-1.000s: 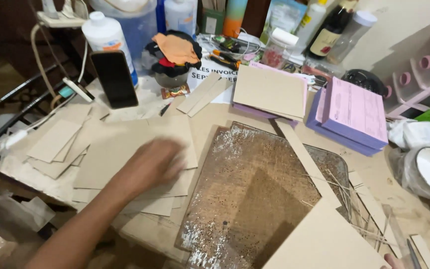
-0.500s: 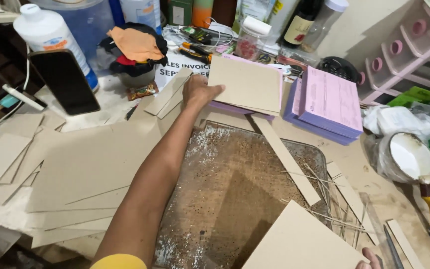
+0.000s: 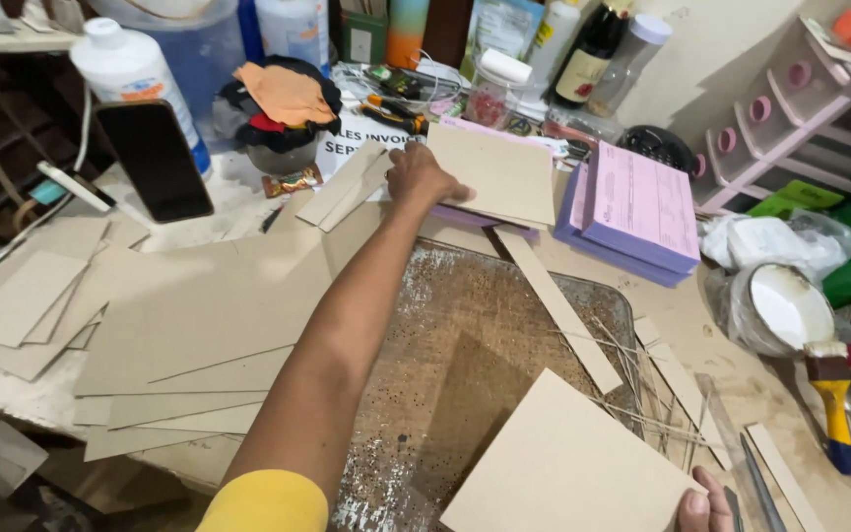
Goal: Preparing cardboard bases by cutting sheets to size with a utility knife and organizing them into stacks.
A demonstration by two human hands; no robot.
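— The cardboard square (image 3: 499, 172) lies on top of a purple pad at the back of the table; the left hand (image 3: 421, 177) has closed its fingers on the square's near-left edge.

— And the right hand (image 3: 703, 504)?

— It pinches a second cardboard sheet (image 3: 568, 463) at its lower corner (only the fingertips show), above the rusty metal plate (image 3: 465, 335).

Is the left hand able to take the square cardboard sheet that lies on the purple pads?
Probably yes: the left hand already rests on the near edge of the square cardboard sheet, with nothing lying over it.
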